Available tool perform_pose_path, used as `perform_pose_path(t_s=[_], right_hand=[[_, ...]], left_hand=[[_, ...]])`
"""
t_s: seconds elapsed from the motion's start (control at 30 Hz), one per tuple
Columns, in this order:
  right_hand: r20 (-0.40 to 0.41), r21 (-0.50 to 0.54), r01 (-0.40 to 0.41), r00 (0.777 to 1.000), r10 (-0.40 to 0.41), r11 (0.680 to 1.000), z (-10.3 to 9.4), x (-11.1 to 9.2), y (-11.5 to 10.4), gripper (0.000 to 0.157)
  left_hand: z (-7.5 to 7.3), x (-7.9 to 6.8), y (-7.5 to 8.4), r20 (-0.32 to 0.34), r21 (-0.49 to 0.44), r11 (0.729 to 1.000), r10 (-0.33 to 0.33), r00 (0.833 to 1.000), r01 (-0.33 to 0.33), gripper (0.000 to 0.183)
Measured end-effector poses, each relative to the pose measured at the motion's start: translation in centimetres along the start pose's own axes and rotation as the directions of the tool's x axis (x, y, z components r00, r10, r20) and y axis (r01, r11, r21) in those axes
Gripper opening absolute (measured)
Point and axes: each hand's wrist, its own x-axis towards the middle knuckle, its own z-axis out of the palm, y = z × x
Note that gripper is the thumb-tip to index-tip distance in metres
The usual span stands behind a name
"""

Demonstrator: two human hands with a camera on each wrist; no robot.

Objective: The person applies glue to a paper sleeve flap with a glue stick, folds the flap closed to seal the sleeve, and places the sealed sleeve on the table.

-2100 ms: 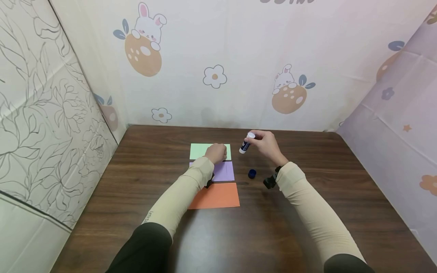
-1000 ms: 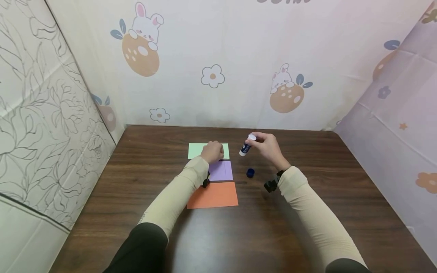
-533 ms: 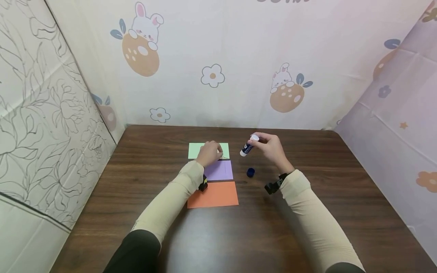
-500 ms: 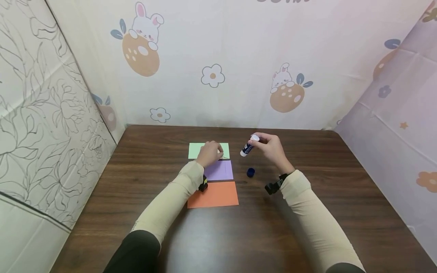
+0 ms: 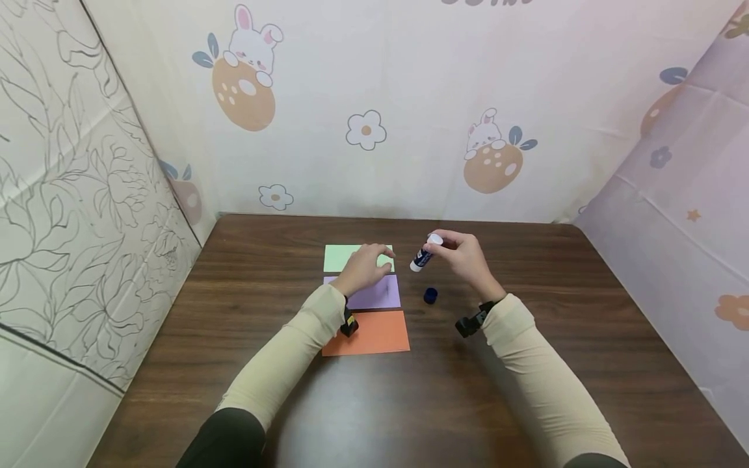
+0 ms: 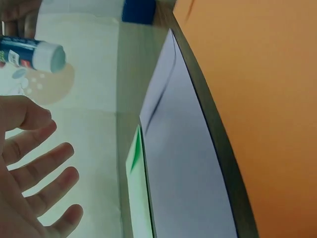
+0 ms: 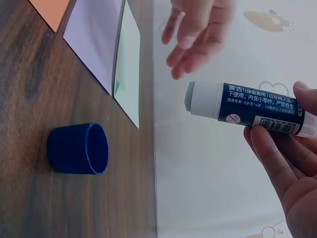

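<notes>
My right hand point(image 5: 468, 260) pinches a glue stick point(image 5: 422, 257) by its end, with the uncapped tip slanting down to the left above the table. In the right wrist view the tip of the glue stick point(image 7: 257, 109) stands bare. My left hand point(image 5: 364, 268) hovers over the green paper point(image 5: 339, 258) and purple paper point(image 5: 380, 296), its fingers spread and holding nothing. In the left wrist view, the loose fingers point(image 6: 47, 161) stand apart from the papers. An orange paper point(image 5: 380, 335) lies nearest me in the column. The blue glue cap point(image 5: 430, 296) sits on the table between the hands.
The brown wooden table point(image 5: 526, 390) runs back to a patterned wall covering point(image 5: 374, 78). Floral panels point(image 5: 88, 182) border the left side. Wrist cameras are strapped on both arms, the left camera point(image 5: 349, 324) above the orange paper.
My left hand has lifted off the green paper, uncurled its fingers and shifted slightly toward me. My right hand has barely moved and still holds the glue stick.
</notes>
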Motion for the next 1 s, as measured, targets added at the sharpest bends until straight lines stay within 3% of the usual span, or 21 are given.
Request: perform_pose_path(t_s=[0.13, 0.4, 1.0], right_hand=[[0.01, 0.017, -0.001, 1.0, 0.001, 1.0, 0.4, -0.2, 0.0, 0.036], [0.009, 0.036, 0.071, 0.997, -0.072, 0.997, 0.9, -1.2, -0.8, 0.032], [0.061, 0.055, 0.081, 0.995, -0.084, 0.995, 2.0, -3.6, -0.8, 0.028]], left_hand=[[-0.1, -0.6, 0.5, -0.008, -0.052, 0.998, 0.025, 1.0, -0.025, 0.031], [-0.6, -2.4, 2.0, -0.018, -0.158, 0.986, 0.055, 0.998, -0.057, 0.036], [0.1, -5.1, 2.8, 0.044, -0.241, 0.969, 0.063, 0.997, -0.051, 0.042]])
